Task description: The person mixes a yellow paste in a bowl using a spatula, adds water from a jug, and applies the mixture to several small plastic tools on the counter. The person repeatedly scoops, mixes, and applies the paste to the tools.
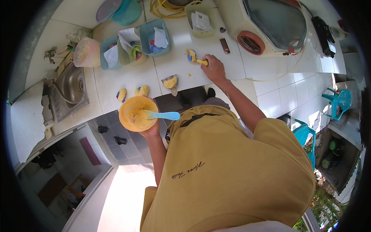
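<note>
My left hand [152, 132] holds a rubber mixing bowl [124, 117] from below. Thick yellow paste, like dental stone, coats its inside, and a light-blue spatula [166, 115] rests in it with the handle over the rim. Over the counter, my right hand [214, 69] grips the yellow handle of what looks like a dental impression tray [191, 55], its blue material filled with yellow paste. Between my hands lies a metal impression tray [170, 82] with yellow paste. Two more yellow-and-blue filled pieces, one left [123, 94] and one right [142, 90], sit just beyond the bowl.
Along the back of the white tiled counter [185, 68] stand plastic baskets [155, 37] with papers, and a pink tub [87, 52]. A steel sink [71, 84] is at left. A cabinet machine with a window [275, 23] stands at right, near a small dark-red object [224, 45].
</note>
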Demonstrator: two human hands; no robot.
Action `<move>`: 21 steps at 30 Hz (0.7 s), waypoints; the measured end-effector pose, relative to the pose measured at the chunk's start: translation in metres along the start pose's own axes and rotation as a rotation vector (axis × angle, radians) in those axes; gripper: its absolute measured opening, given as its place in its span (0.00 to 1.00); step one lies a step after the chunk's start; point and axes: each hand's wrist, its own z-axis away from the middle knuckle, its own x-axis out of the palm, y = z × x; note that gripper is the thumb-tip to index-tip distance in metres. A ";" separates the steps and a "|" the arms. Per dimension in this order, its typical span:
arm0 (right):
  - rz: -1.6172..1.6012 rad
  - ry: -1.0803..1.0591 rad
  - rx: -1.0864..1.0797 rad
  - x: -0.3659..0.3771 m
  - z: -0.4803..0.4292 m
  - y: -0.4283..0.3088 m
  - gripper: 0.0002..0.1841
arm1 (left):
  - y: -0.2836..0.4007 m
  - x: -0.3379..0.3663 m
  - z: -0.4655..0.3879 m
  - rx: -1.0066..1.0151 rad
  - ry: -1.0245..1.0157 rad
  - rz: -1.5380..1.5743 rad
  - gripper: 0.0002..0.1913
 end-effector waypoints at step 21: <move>0.191 -0.326 -0.746 -0.103 0.033 -0.186 0.14 | -0.047 0.018 -0.056 -0.154 -0.190 -0.097 0.28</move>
